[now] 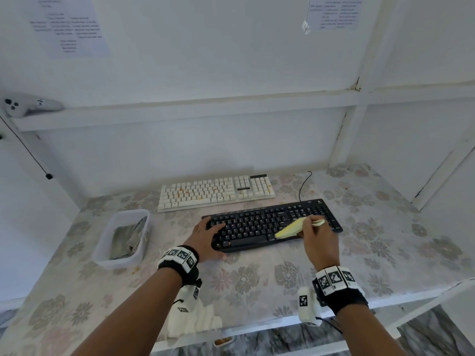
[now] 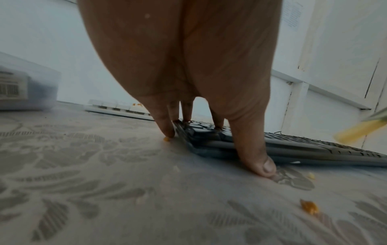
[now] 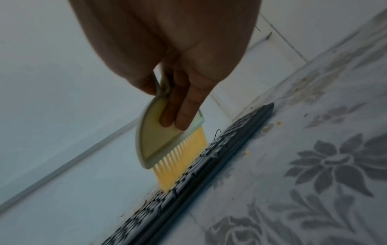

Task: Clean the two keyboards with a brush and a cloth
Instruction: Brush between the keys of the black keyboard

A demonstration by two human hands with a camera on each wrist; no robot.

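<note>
Early on, I judge: the right hand grips the brush on the black keyboard, the left hand lies flat steadying its 9 o'clock end, while the white keyboard at 12 o'clock shows orange crumbs and the cloth sits in its tub at 9 o'clock

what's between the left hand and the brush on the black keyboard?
Only bare black keys, seen in the head view: left hand holds the black keyboard at its left end, the brush sweeps right of centre.

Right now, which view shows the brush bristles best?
Right wrist: the yellow brush fills the frame, bristles meeting the black keyboard, gripped by the right hand. The head view shows it small and partly hidden; the left wrist catches only a blurred yellow sliver at the edge.
</note>
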